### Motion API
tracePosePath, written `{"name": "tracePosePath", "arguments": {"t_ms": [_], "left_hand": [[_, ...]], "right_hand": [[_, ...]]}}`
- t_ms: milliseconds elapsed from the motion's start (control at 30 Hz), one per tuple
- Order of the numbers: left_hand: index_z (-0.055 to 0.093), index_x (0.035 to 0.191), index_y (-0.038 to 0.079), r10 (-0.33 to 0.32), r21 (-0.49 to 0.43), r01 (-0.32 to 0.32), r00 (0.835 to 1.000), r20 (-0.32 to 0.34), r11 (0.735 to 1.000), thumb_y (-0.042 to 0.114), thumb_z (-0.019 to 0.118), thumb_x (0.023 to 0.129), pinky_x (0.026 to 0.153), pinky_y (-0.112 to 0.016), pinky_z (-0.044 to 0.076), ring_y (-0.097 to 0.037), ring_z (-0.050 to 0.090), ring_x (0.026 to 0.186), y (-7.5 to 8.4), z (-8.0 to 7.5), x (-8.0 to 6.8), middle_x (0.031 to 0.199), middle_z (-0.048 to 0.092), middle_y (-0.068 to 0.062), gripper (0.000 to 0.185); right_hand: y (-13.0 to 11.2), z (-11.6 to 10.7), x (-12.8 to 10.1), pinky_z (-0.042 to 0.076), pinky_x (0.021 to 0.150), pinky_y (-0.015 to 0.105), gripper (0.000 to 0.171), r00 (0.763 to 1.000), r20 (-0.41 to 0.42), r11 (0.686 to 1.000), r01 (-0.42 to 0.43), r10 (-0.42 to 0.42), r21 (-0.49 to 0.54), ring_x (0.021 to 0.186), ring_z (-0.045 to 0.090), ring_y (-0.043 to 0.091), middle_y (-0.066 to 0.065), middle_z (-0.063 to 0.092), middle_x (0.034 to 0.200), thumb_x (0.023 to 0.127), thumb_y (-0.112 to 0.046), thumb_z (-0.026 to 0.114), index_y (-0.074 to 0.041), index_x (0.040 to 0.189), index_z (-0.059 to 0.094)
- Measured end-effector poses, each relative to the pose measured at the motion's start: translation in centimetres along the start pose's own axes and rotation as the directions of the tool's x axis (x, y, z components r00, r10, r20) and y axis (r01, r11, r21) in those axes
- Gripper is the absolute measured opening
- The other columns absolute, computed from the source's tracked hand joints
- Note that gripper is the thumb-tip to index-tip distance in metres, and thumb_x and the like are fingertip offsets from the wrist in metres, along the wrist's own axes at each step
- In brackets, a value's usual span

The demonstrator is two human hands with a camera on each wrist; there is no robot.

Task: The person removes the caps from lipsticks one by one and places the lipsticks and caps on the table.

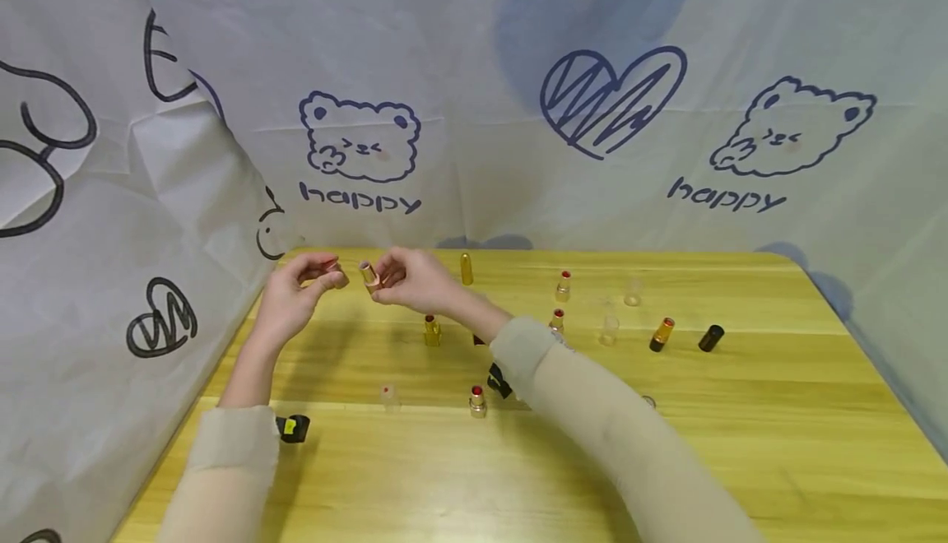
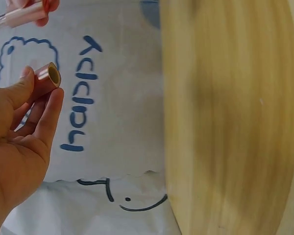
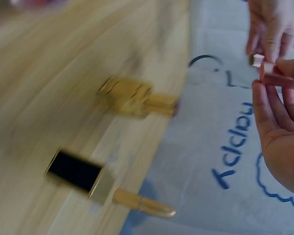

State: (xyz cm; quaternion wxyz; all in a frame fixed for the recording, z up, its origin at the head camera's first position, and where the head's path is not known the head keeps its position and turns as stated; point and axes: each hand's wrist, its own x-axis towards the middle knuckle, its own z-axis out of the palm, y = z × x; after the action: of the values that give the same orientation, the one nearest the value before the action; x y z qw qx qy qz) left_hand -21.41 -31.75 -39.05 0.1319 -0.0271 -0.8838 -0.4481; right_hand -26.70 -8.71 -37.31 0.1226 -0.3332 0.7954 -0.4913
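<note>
Fingers [image 2: 44,115] pinch a rose-gold cap [image 2: 47,77]; right hand [image 1: 411,280] holds its lipstick [image 1: 367,275].

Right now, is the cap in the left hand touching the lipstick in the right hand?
Apart. The head view shows a clear gap between the cap in the left hand and the lipstick in the right hand.

Between the left hand's fingertips [image 2: 51,98] sits a glossy, coppery metallic cap [image 2: 46,78]; the right hand's fingers [image 3: 264,105] pinch a shiny lipstick tube [image 3: 274,73]. Below lies smooth varnished wooden table [image 1: 666,444]; behind, creased matt cloth [image 1: 474,74].
</note>
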Motion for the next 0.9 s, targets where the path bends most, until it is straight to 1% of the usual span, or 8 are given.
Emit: {"name": "tracePosePath", "arguments": {"t_ms": [67,133,233,333,400,500,667,900], "left_hand": [[0.064,0.134,0.000,-0.009,0.018,0.009,1.000,0.025,1.000,0.026,0.068,0.103,0.077,-0.010,0.050,-0.028,0.069,0.112,-0.4,0.1,0.2,0.120,0.071,-0.019,0.041],[0.063,0.134,-0.001,-0.019,0.037,0.017,0.998,0.053,0.999,0.025,0.069,0.102,0.079,-0.013,0.052,-0.036,0.067,0.117,-0.8,0.1,0.3,0.122,0.070,-0.021,0.042],[0.063,0.133,-0.001,-0.035,0.065,0.029,0.995,0.094,0.997,0.023,0.070,0.101,0.086,-0.025,0.058,-0.037,0.066,0.119,-1.4,0.3,0.7,0.123,0.070,-0.020,0.040],[0.064,0.131,-0.001,-0.052,0.082,0.040,0.989,0.141,0.996,0.020,0.072,0.100,0.092,-0.040,0.059,-0.035,0.066,0.118,-2.0,0.6,1.1,0.122,0.070,-0.019,0.038],[0.065,0.128,0.000,-0.064,0.090,0.049,0.983,0.174,0.995,0.019,0.074,0.099,0.094,-0.044,0.059,-0.033,0.067,0.117,-2.4,0.7,1.3,0.120,0.071,-0.017,0.035],[0.066,0.124,-0.001,-0.066,0.102,0.044,0.973,0.222,0.994,0.017,0.076,0.097,0.093,-0.039,0.059,-0.032,0.067,0.113,-3.0,0.8,1.5,0.117,0.071,-0.017,0.033],[0.067,0.118,-0.003,-0.061,0.128,0.024,0.954,0.293,0.992,0.013,0.078,0.095,0.086,-0.029,0.058,-0.031,0.068,0.107,-3.8,1.0,1.4,0.110,0.072,-0.016,0.030],[0.072,0.107,0.001,-0.048,0.210,-0.033,0.927,0.371,0.977,0.010,0.081,0.091,0.084,-0.032,0.056,-0.022,0.069,0.095,-4.6,1.3,1.4,0.098,0.074,-0.008,0.021]], "right_hand": [[0.7,-0.1,0.3,0.059,0.078,0.018,0.023,1.000,0.026,0.999,0.003,-0.002,-0.042,0.090,0.070,0.013,0.006,0.070,0.102,0.090,-0.007,0.081,-0.003,0.108,0.066],[1.5,-0.2,0.6,0.058,0.077,0.018,0.023,0.999,0.049,0.996,0.004,0.001,-0.094,0.088,0.070,0.012,0.005,0.070,0.100,0.089,-0.008,0.082,-0.004,0.105,0.066],[2.5,0.0,1.1,0.056,0.076,0.017,0.023,0.997,0.078,0.987,0.006,0.006,-0.160,0.086,0.067,0.010,0.003,0.071,0.097,0.089,-0.010,0.082,-0.005,0.104,0.067],[3.3,0.2,1.7,0.055,0.074,0.018,0.023,0.994,0.105,0.979,0.003,0.019,-0.203,0.083,0.065,0.010,0.002,0.071,0.093,0.087,-0.010,0.083,-0.005,0.102,0.067],[3.8,0.4,2.0,0.054,0.072,0.017,0.021,0.993,0.117,0.972,-0.004,0.033,-0.234,0.081,0.065,0.010,0.002,0.071,0.090,0.086,-0.010,0.084,-0.006,0.100,0.067],[4.1,0.7,2.2,0.053,0.069,0.016,0.020,0.990,0.131,0.957,-0.017,0.057,-0.288,0.078,0.064,0.009,0.001,0.070,0.088,0.085,-0.011,0.083,-0.006,0.096,0.067],[4.7,1.4,2.5,0.051,0.066,0.016,0.017,0.982,0.163,0.939,-0.032,0.093,-0.343,0.075,0.063,0.008,-0.001,0.070,0.084,0.085,-0.010,0.083,-0.007,0.093,0.068],[5.2,2.2,2.5,0.047,0.063,0.016,0.018,0.973,0.201,0.896,-0.017,0.118,-0.444,0.070,0.058,0.007,-0.005,0.067,0.077,0.083,-0.014,0.086,-0.011,0.087,0.068]]}}
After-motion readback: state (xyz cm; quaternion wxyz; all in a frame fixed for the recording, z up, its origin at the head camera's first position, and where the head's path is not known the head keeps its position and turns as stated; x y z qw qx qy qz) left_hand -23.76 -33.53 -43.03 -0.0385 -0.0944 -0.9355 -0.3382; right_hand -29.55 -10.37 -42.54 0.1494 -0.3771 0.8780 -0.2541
